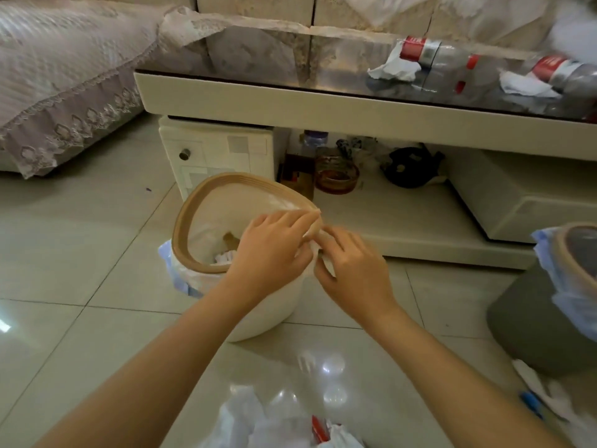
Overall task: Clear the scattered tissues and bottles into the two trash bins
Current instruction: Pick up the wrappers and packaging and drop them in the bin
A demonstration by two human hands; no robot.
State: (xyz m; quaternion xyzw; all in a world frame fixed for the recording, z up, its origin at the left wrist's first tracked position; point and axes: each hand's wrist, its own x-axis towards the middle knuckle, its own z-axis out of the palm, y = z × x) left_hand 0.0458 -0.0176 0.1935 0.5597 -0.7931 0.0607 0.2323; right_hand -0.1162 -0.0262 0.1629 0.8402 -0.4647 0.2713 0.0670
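Dim, warm indoor light with soft focus throughout.
Round glare spots shone on the glossy pale floor tiles [334, 365] near the bottom edge; the glass-topped cream coffee table [290, 101] mirrored the sofa. Wide-angle bending curved the frame's edges, and the right corners were blurred.

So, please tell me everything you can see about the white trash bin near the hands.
The white trash bin stands upright on the tiled floor, in front of the low table's drawer. Its body looks like smooth white plastic, and a tan ring clamps a thin white liner bag over the top. Crumpled tissue lies inside. The left hand and right hand meet at its right rim, their fingers pinching white liner or tissue; which one is unclear.
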